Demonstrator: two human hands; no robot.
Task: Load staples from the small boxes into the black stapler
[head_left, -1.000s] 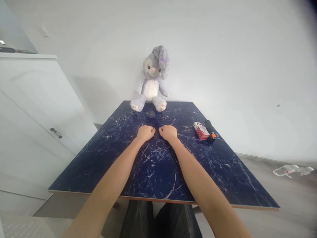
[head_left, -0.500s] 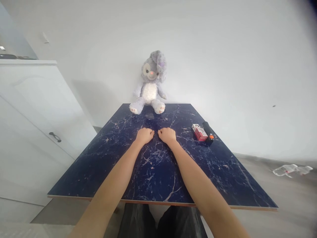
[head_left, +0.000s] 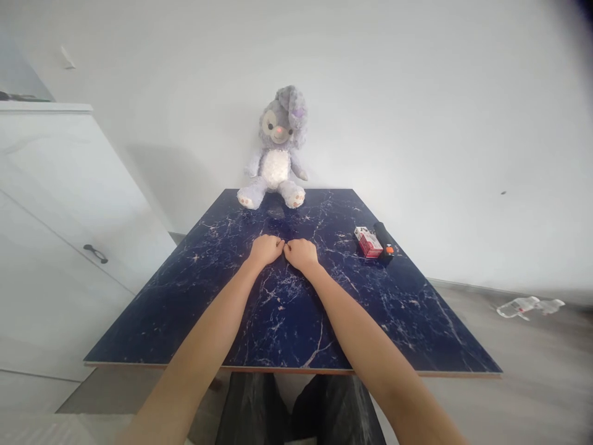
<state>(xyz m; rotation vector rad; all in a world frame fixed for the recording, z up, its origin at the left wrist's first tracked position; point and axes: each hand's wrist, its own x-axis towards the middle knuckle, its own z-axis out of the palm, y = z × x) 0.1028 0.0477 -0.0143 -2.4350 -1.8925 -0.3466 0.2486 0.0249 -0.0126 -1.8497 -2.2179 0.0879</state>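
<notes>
My left hand [head_left: 267,250] rests as a fist on the dark blue marbled table [head_left: 185,309], knuckles up. Beside it, my right hand [head_left: 301,253] is also curled into a fist, its thumb side against or very near the left thumb. No object shows in either hand; the palms face down, out of sight. Beyond both fists a grey-lilac plush rabbit [head_left: 276,167] sits upright at the table's far edge, leaning by the wall. To the right of my hands lies a red and white box [head_left: 369,243], with a black cylinder with an orange button [head_left: 383,240] next to it.
A white cabinet [head_left: 55,235] with a dark handle [head_left: 96,253] stands left of the table. On the floor at the right lie clear plastic bottles [head_left: 528,307]. A pale wall [head_left: 407,123] closes off the far side.
My two fists have come closer together, the gap between the thumbs now nearly gone. The whole view has shifted slightly; the rabbit, box and black cylinder keep their places.
</notes>
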